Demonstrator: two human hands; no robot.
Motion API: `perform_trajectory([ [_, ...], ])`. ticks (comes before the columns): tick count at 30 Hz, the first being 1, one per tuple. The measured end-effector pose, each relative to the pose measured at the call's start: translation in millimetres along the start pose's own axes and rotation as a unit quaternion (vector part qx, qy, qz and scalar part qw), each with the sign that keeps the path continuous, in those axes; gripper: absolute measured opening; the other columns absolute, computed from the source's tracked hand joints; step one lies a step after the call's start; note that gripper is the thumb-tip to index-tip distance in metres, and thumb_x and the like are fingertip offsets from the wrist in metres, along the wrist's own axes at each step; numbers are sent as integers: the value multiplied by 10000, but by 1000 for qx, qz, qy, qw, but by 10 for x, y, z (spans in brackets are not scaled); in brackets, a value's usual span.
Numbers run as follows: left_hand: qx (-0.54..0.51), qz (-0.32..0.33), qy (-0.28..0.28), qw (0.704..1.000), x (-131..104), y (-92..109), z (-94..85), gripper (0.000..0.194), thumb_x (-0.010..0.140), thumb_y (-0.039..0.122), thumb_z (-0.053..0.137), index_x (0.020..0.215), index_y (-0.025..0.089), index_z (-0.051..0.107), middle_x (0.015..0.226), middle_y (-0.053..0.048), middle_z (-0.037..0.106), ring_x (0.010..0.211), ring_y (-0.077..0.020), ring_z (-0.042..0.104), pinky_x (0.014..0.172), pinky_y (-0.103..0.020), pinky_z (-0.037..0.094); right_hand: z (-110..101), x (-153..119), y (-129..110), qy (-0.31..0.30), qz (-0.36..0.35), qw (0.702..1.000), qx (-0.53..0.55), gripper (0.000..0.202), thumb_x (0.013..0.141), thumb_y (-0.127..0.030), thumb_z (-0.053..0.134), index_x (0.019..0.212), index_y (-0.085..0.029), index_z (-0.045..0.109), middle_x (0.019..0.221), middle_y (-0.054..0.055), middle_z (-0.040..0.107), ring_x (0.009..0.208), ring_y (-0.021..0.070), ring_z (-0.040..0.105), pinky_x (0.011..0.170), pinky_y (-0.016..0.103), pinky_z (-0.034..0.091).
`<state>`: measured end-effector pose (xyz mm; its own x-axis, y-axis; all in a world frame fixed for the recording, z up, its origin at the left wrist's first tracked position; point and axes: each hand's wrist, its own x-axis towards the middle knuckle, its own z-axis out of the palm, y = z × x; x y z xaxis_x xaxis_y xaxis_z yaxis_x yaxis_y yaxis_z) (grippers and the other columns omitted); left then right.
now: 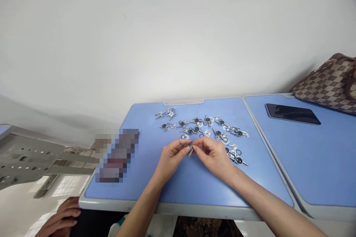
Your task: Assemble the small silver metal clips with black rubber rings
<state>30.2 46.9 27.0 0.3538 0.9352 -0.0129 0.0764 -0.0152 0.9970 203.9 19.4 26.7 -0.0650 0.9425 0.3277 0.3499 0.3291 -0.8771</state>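
Observation:
Between the fingertips of both hands is a small silver metal part [190, 150], partly covered by the fingers. My left hand [174, 154] pinches it from the left, thumb on top. From the right, my right hand [213, 152] has its thumb and forefinger closed on the same part. Beyond the hands lie several metal pieces with round black centres [218, 133], with loose dark rings [239, 152] and flat silver plates among them. A small group of silver pieces without black centres [170, 112] lies at the back left.
The blue table [144, 177] meets a second blue table [311, 155] on the right. That one carries a black phone [293, 114] and a checkered bag [329, 81]. A blurred-out item [118, 157] lies on the left side. Another person's hand [62, 218] rests below the left corner.

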Motion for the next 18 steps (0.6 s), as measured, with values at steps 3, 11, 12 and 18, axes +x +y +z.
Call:
perform_trajectory([
  [3, -14, -14, 6, 1000, 9, -21, 6, 246, 810, 333, 715, 991, 168, 697, 864, -58, 759, 809, -196, 716, 799, -344, 583, 14, -2, 50, -1, -60, 996, -70, 139, 907, -169, 518, 840, -195, 636, 685, -1, 683, 527, 104, 562, 523, 224, 428],
  [11, 115, 24, 54, 992, -28, -92, 47, 209, 869, 294, 627, 1055, 203, 661, 1044, -70, 744, 1009, -238, 706, 921, -399, 560, 96, 5, 152, -19, -47, 984, -171, 129, 919, -181, 500, 881, -187, 623, 698, 15, 673, 549, 135, 586, 545, 245, 419],
  [12, 131, 33, 58, 989, -32, -99, 54, 203, 874, 284, 621, 1058, 209, 660, 1042, -66, 743, 998, -235, 708, 913, -396, 562, 94, 15, 138, -23, -35, 985, -164, 126, 911, -170, 504, 881, -188, 626, 699, 12, 673, 550, 135, 586, 548, 245, 420],
  [18, 240, 122, 78, 960, -46, -151, 85, 240, 903, 225, 578, 1135, 247, 638, 1096, -50, 720, 1012, -226, 690, 897, -384, 559, 58, 87, 99, -26, 76, 994, -68, 118, 825, -136, 557, 811, -193, 659, 650, -20, 657, 522, 117, 553, 528, 229, 424],
])
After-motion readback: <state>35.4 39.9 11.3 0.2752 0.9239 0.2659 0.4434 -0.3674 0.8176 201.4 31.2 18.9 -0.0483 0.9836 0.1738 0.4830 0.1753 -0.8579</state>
